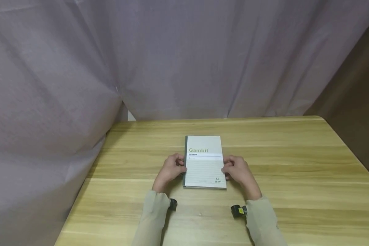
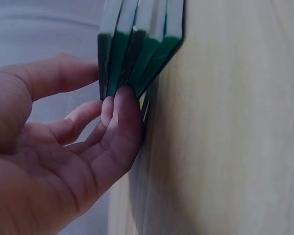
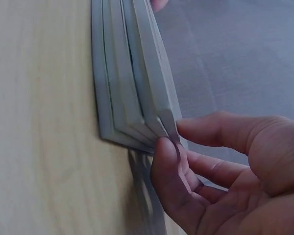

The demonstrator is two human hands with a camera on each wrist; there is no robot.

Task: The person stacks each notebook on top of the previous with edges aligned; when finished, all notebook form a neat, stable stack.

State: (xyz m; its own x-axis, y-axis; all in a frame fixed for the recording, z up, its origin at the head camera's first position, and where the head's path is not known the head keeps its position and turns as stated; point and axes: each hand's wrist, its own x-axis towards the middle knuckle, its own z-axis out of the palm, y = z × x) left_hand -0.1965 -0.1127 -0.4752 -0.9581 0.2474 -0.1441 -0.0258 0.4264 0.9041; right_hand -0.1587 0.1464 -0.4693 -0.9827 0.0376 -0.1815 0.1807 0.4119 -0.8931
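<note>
A stack of several notebooks (image 1: 204,167) lies near the middle of the table, with a white "Gambit" cover on top. My left hand (image 1: 170,169) holds its left side, thumb at the top cover's edge and fingers curled against the side. In the left wrist view, dark and green spines (image 2: 120,61) fan slightly apart there. On the opposite side, my right hand (image 1: 240,171) pinches the stack, its thumb on the top edge and fingers lower down. The right wrist view shows the pale page edges (image 3: 130,73), with small gaps between the notebooks.
The wood-grain table (image 1: 295,171) extends around the stack. Grey curtain cloth (image 1: 178,61) hangs behind it and along the left side. Black wrist cameras (image 1: 235,211) sit at the cuffs of the light sleeves (image 1: 262,218). A dark brown surface (image 1: 353,92) borders the right side.
</note>
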